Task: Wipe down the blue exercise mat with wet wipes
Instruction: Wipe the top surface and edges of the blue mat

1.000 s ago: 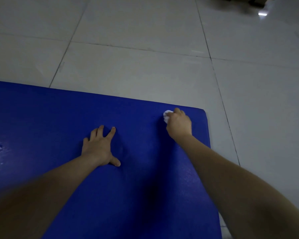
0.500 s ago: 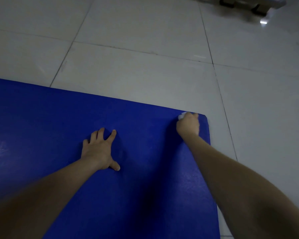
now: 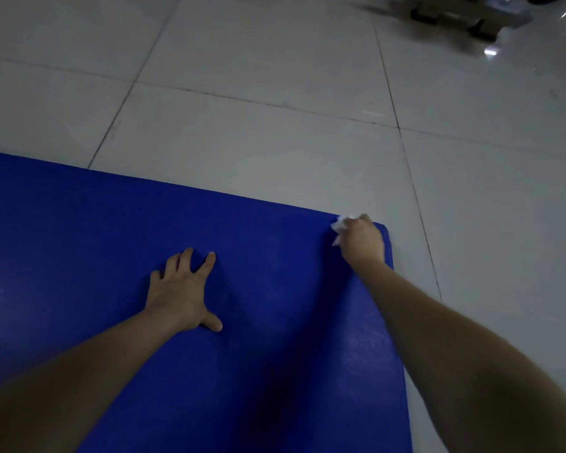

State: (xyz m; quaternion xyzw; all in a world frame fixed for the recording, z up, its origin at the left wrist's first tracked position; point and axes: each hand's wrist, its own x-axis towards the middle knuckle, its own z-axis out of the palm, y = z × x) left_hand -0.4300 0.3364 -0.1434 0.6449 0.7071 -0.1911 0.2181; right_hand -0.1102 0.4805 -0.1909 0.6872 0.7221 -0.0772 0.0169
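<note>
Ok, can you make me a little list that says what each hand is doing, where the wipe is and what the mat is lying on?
being cleaned: blue exercise mat
underneath: tiled floor
leaning: left hand, flat on the mat with fingers spread, holding nothing
wiping: right hand, gripping a crumpled white wipe
spot: far right corner of the mat
hidden: most of the wipe, under the hand

Open tiled floor [image 3: 275,142] surrounds the mat [image 3: 79,223] (dark equipment [image 3: 464,14] far right).
</note>
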